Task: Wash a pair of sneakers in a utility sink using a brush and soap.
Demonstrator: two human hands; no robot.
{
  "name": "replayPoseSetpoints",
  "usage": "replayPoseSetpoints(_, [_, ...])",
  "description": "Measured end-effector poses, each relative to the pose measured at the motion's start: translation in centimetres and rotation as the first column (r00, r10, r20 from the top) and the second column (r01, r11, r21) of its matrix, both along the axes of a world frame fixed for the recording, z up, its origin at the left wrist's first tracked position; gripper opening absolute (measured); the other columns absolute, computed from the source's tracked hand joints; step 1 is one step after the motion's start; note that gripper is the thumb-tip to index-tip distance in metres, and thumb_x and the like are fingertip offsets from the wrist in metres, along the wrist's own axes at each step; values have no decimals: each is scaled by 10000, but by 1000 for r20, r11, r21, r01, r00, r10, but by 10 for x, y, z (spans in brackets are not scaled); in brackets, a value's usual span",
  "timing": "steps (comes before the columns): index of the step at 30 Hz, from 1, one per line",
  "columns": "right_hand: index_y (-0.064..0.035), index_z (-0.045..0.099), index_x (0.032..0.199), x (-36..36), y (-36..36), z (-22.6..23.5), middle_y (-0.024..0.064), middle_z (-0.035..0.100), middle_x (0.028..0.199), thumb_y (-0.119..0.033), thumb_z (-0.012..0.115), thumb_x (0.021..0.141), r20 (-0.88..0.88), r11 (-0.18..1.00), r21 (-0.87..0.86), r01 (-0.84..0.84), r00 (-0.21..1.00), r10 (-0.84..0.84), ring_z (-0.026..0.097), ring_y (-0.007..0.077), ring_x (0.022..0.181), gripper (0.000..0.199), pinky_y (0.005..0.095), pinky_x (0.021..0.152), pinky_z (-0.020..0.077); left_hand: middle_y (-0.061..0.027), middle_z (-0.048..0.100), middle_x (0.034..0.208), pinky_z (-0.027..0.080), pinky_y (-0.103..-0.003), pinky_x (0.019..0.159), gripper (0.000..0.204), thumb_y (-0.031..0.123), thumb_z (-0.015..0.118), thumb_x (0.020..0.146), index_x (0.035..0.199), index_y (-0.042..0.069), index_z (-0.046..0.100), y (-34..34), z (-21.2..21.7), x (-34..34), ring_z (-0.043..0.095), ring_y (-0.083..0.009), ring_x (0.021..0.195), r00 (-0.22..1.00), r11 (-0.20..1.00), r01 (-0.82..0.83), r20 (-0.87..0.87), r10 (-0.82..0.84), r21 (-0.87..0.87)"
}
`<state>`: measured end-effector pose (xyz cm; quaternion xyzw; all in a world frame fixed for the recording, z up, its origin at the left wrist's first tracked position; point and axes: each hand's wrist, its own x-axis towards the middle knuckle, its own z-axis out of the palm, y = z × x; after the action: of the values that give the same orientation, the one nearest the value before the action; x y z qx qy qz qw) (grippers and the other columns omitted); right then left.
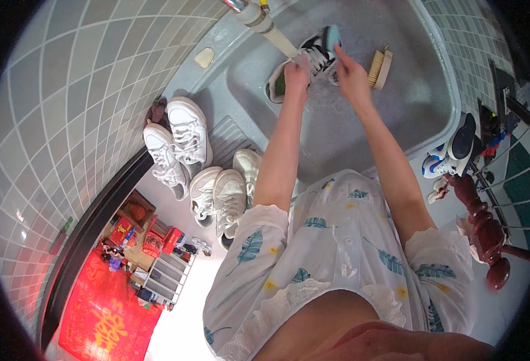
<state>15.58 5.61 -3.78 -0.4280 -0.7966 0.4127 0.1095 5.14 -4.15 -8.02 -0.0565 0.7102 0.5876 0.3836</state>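
Under the tap, inside the grey sink (409, 114), lies a black and white lace-up sneaker (317, 59), its opening toward me. My left hand (297, 77) is closed on the shoe near its opening, beside the end of the tap's pale hose. A scrubbing brush with a light blue-green back and dark bristles (331, 37) is gripped in my right hand (352, 75); its bristles are at the toe end of the sneaker. To the right of that hand a second brush, pale wood with cream bristles (380, 68), rests in the sink.
The tap hose (271, 33) reaches in from the upper left. A pale soap bar (204, 58) sits on the ledge. Several white sneakers (186, 129) stand on the ribbed drainboard at left. More shoes (457, 147) and a dark red wooden post (478, 219) are at right.
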Motion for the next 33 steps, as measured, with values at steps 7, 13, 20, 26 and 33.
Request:
replayPoseSetpoints(7, [-274, 482, 1350, 105, -4, 75, 99, 424, 629, -85, 512, 911, 182, 985, -172, -7, 982, 39, 350, 159, 538, 479, 285, 548, 382, -187, 658, 740, 519, -429, 604, 336, 321, 515, 899, 829, 11, 623, 21, 71, 12, 655, -348, 682, 381, 540, 357, -409, -829, -762])
replayPoseSetpoints(13, [-325, 459, 1358, 168, 8, 61, 168, 597, 737, -94, 517, 900, 281, 940, 128, -317, 920, 272, 543, 250, 566, 517, 320, 601, 465, -183, 650, 690, 506, -461, 571, 334, 313, 526, 894, 741, 37, 636, -5, 89, 27, 654, -350, 653, 100, 419, 557, -443, -891, -717])
replayPoseSetpoints(20, [-255, 446, 1381, 195, 25, 51, 105, 645, 805, -84, 480, 924, -37, 997, 41, -67, 997, 69, 451, 106, 574, 489, 256, 576, 400, -172, 653, 693, 495, -455, 549, 368, 340, 497, 919, 749, 37, 620, -4, 90, 27, 651, -343, 632, 217, 484, 492, -436, -873, -724])
replayPoseSetpoints(26, [-182, 442, 1383, 191, 17, 70, 64, 690, 962, -48, 465, 935, 45, 996, -87, -37, 998, 41, 395, 108, 587, 469, 256, 581, 400, -162, 640, 643, 491, -455, 538, 377, 337, 508, 914, 724, 28, 611, -6, 88, 3, 645, -343, 606, 276, 571, 447, -501, -820, -689])
replayPoseSetpoints(33, [-248, 433, 1385, 206, 21, 65, 170, 641, 1076, -32, 501, 889, 154, 959, 25, -283, 949, 276, 605, 287, 609, 545, 298, 611, 473, -175, 628, 641, 480, -465, 534, 389, 360, 511, 912, 724, 28, 585, -15, 102, 23, 637, -359, 627, 201, 526, 517, -502, -841, -675])
